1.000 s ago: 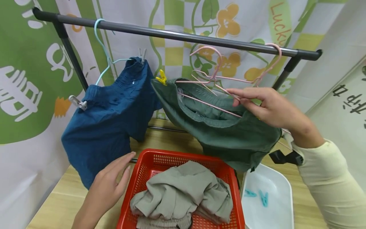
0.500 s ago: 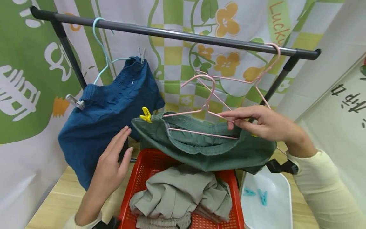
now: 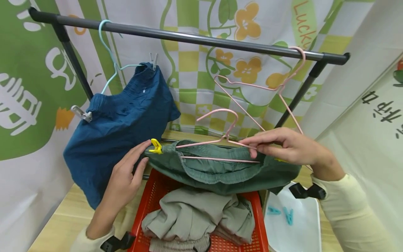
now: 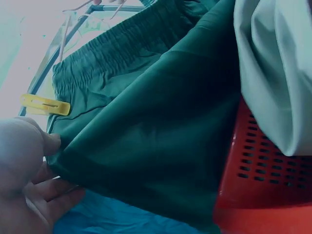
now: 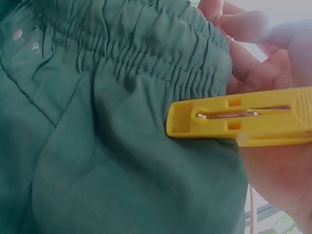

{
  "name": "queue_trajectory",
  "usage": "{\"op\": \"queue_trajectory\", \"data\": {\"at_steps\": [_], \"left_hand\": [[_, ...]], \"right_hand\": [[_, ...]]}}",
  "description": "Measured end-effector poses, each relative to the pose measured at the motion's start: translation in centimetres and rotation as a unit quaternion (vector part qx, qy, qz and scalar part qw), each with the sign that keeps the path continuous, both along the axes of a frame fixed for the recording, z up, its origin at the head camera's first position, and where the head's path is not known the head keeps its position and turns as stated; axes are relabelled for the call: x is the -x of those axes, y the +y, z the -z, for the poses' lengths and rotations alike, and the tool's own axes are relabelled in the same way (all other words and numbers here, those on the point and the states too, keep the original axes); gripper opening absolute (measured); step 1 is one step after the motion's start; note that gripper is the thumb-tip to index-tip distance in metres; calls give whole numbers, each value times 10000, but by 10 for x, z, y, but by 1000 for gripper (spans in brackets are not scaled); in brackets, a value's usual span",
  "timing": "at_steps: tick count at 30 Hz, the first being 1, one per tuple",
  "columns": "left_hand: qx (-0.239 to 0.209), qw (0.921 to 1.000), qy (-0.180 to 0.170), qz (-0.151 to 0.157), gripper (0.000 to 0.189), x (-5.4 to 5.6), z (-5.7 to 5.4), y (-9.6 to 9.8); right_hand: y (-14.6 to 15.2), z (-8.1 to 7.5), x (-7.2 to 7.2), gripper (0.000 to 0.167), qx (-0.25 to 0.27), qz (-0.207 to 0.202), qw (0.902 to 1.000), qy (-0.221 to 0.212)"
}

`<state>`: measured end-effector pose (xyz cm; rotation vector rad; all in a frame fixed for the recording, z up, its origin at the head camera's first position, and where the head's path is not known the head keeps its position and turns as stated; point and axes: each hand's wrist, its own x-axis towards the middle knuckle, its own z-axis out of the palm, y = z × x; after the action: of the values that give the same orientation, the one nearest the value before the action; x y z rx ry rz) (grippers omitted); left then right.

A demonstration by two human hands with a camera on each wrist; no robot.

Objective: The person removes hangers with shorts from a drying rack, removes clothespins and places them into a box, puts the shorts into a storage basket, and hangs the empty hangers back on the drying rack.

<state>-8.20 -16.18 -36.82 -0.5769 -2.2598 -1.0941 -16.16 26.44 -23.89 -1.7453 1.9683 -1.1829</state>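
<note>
Green shorts with an elastic waistband hang on a pink hanger, low over the red basket. My right hand pinches the hanger's right arm near the waistband. A yellow clothespin grips the waist's left end. Another yellow clothespin sits at the right end, close beside my right hand in the right wrist view. My left hand is at the shorts' left edge. In the left wrist view its thumb lies on the cloth below the clothespin, with fingers behind, pinching that edge.
Blue shorts hang at left from a black rail on a light blue hanger, with grey clips. A bare pink hanger hangs at right. The red basket holds beige clothing. A white tray holds teal clothespins.
My right hand has lowered the pink hanger and green shorts from near the rail to just above the basket. My left hand has risen slightly and now meets the shorts' left edge.
</note>
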Motion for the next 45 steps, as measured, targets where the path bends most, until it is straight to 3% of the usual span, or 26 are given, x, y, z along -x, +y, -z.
{"op": "queue_trajectory", "data": {"at_steps": [6,10,14,24,29,34,40,45], "left_hand": [[-107,9998,-111,144,34,-2,3,-2],[-281,9991,-206,222,30,-4,6,-6],[-387,9985,-368,101,28,-5,10,-7],[-479,9949,-856,-253,22,-12,28,-10],[-413,9910,-1211,-384,19,-19,38,-15],[-378,9893,-1364,-347,19,-24,44,-19],[-273,9849,-1694,-214,18,-31,47,-22],[-204,9812,-1916,-132,18,-35,51,-23]], "right_hand": [[1,7,-2,63,-3,45,10000,-63],[1,10,-4,55,-185,378,9991,-107],[0,14,-7,49,-459,780,9959,-95],[-2,35,-12,44,-688,1258,9895,-173],[4,45,-21,40,-710,2021,9765,216],[17,54,-36,39,-1005,2658,9585,252],[30,62,-53,34,-1299,3125,9398,467],[39,69,-67,36,-1285,3247,9351,596]]}}
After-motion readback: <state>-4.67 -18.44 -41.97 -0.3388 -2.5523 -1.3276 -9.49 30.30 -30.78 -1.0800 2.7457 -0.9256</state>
